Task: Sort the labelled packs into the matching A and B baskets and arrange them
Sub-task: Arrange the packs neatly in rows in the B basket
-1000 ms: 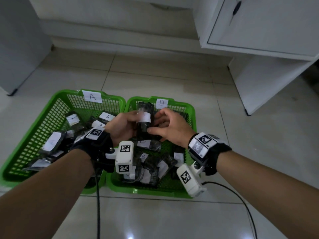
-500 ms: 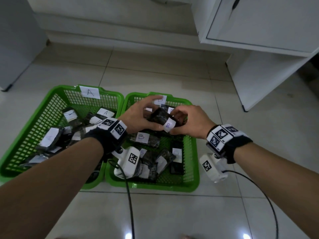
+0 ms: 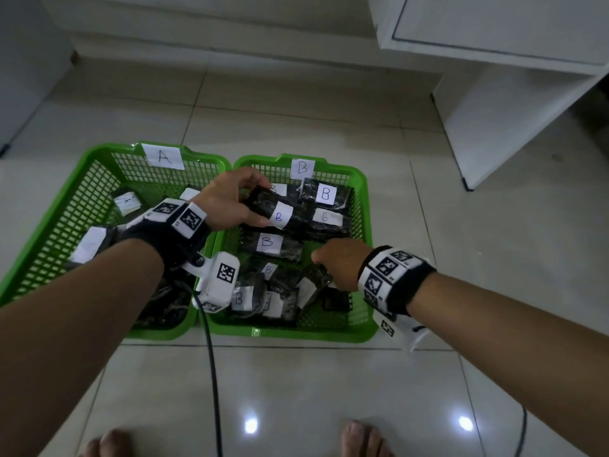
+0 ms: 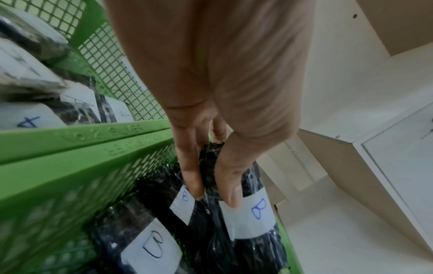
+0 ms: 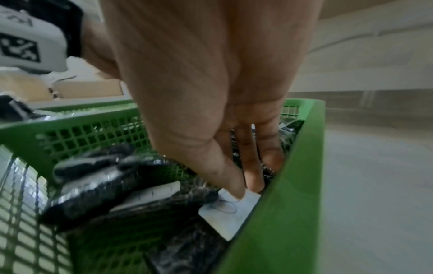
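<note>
Nearest, the right hand (image 3: 339,265) reaches into the near part of the B basket (image 3: 366,206). Its thumb and fingers pinch a dark pack (image 5: 131,194) by the white label, close to the basket's right wall. Farther back, the left hand (image 3: 230,202) holds another B pack (image 3: 280,216) by its end, thumb on one side and fingers on the other, over the tidy row at the back. The packs look light, soft and crinkly. The shiny wrap may slip, so the end is a good place to hold.
</note>
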`<state>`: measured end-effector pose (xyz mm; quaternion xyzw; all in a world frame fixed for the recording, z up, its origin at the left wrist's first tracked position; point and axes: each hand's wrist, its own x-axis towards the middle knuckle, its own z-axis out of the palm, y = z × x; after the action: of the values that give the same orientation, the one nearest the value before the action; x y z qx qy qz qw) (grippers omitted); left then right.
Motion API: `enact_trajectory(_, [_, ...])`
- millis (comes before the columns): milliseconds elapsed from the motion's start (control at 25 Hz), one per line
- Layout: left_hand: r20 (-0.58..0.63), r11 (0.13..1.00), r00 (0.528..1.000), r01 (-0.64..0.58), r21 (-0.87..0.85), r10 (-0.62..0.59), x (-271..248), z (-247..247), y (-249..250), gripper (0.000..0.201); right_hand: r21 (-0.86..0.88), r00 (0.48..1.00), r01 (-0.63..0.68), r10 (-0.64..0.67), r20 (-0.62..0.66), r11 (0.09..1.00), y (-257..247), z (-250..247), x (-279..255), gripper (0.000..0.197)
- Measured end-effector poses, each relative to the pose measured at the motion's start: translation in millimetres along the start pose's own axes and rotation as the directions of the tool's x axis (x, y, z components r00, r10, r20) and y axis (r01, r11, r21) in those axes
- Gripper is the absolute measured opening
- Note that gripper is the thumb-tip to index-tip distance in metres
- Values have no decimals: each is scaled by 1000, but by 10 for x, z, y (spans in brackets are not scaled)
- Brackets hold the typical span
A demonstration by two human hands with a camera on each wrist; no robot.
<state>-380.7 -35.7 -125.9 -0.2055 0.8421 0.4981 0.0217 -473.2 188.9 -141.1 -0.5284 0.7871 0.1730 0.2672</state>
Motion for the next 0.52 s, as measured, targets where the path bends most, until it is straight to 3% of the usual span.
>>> enact_trajectory(160, [37, 997, 998, 48, -53, -46, -44, -41, -49, 59, -301, 997, 67, -74, -12, 951, -64, -49, 15, 33])
enact_trajectory(280, [75, 982, 993, 101, -158, -90, -79, -44, -68, 60, -370, 998, 68, -59, 36, 927, -45, -113, 33, 30])
enact_trajectory(320, [77, 976, 992, 110, -185, -98, -91, -46, -67, 61, -333, 996, 77, -59, 64, 940, -6, -157, 19, 27])
enact_trajectory(400, [71, 956, 991, 130, -264, -115, -111, -49, -48, 62, -81, 993, 66, -57, 108, 995, 109, -272, -39, 22])
enact_trajectory(520, [38, 863, 985, 166, -477, -169, -127, -19, 7, 57, 338, 997, -2, -24, 75, 941, 264, -432, -103, 23])
